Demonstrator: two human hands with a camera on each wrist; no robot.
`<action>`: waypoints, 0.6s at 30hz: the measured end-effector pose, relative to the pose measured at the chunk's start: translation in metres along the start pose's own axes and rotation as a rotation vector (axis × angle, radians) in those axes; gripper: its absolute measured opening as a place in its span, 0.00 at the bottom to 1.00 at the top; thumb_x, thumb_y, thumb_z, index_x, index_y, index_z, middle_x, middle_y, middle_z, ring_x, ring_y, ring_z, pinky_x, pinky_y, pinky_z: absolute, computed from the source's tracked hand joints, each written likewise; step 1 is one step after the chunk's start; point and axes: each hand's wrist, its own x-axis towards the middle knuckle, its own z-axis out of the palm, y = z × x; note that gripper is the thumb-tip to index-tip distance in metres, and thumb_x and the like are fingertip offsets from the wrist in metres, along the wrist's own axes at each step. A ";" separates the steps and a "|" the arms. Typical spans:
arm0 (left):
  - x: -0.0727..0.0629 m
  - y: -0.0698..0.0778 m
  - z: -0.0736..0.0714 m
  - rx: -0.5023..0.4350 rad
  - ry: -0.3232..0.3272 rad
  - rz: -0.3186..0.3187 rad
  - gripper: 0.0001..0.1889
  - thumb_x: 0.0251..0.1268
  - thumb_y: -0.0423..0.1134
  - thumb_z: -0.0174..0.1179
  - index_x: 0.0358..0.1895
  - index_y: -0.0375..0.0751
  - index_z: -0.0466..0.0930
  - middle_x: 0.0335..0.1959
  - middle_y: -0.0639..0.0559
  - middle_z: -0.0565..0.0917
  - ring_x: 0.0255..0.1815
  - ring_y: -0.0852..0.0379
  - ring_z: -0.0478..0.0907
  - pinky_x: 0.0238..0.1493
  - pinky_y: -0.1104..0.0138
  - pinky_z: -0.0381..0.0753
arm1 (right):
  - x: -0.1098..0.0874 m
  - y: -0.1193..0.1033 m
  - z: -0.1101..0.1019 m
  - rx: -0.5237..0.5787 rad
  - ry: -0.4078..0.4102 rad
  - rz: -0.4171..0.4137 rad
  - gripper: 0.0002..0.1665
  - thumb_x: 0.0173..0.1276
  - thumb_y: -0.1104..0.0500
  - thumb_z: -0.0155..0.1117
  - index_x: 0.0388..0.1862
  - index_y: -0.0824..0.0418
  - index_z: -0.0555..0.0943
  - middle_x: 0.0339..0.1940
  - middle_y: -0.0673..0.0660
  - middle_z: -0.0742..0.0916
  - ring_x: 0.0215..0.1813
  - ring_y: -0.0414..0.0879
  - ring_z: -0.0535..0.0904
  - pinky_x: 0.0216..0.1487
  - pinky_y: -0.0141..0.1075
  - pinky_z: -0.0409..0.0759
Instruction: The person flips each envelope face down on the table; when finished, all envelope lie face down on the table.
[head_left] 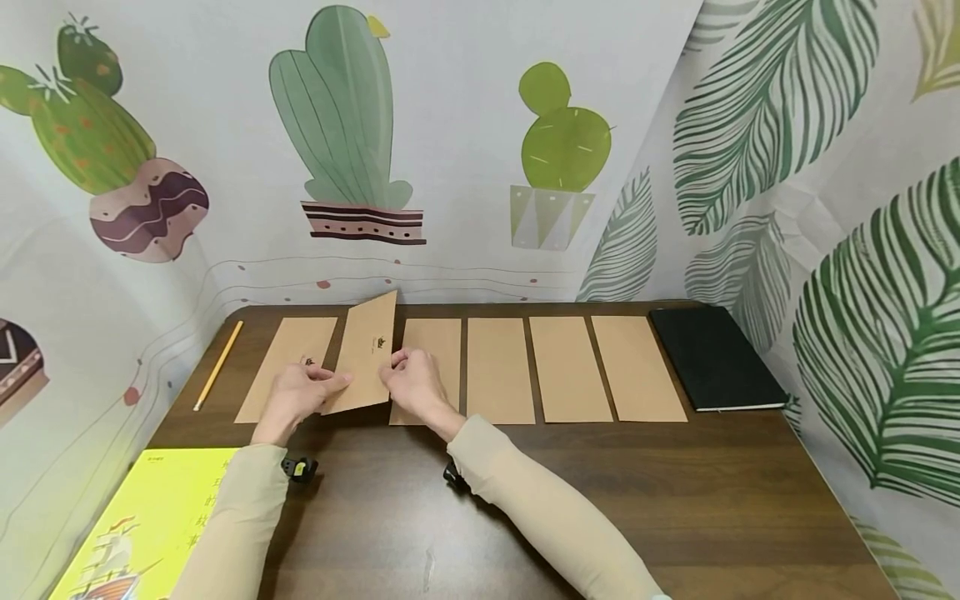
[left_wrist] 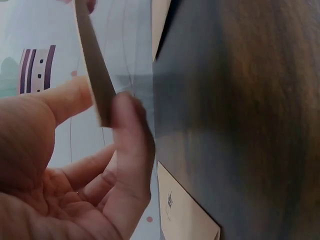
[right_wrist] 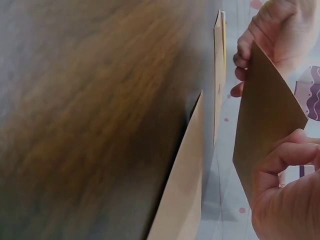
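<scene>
A thin kraft-brown notebook (head_left: 365, 354) with a small dark print is lifted off the table and tilted, in the second place from the left of a row. My left hand (head_left: 298, 393) pinches its lower left corner between thumb and fingers, as the left wrist view also shows. At its right edge, my right hand (head_left: 417, 385) pinches it with the fingers curled. One similar notebook (head_left: 288, 346) lies to the left, partly behind my left hand. Several more lie to the right, the nearest notebook (head_left: 442, 342) partly covered by my right hand.
A yellow pencil (head_left: 219, 365) lies at the table's left edge. A bright yellow book (head_left: 161, 508) sits at the front left, under my left sleeve. At the row's right end lies a black notebook (head_left: 716, 358). A patterned cloth (head_left: 465, 125) hangs behind the brown table (head_left: 600, 492).
</scene>
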 end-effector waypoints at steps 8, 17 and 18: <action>0.001 0.003 0.002 -0.110 -0.074 0.032 0.28 0.76 0.47 0.70 0.58 0.18 0.82 0.33 0.44 0.91 0.29 0.61 0.89 0.36 0.66 0.93 | -0.003 -0.010 0.002 0.009 0.053 -0.041 0.04 0.73 0.63 0.69 0.44 0.62 0.85 0.22 0.48 0.86 0.22 0.36 0.80 0.26 0.27 0.73; -0.007 0.022 0.014 -0.146 -0.085 0.280 0.22 0.85 0.38 0.59 0.66 0.20 0.81 0.52 0.23 0.90 0.46 0.41 0.95 0.45 0.60 0.95 | -0.010 -0.016 0.010 -0.041 0.077 -0.078 0.07 0.75 0.60 0.71 0.45 0.63 0.86 0.27 0.51 0.87 0.23 0.36 0.78 0.25 0.26 0.74; -0.008 0.024 0.015 -0.152 -0.081 0.287 0.22 0.85 0.38 0.59 0.66 0.20 0.81 0.52 0.23 0.90 0.46 0.41 0.95 0.45 0.60 0.95 | -0.010 -0.017 0.011 -0.023 0.060 -0.079 0.08 0.76 0.59 0.71 0.46 0.63 0.86 0.26 0.51 0.87 0.22 0.37 0.79 0.24 0.27 0.75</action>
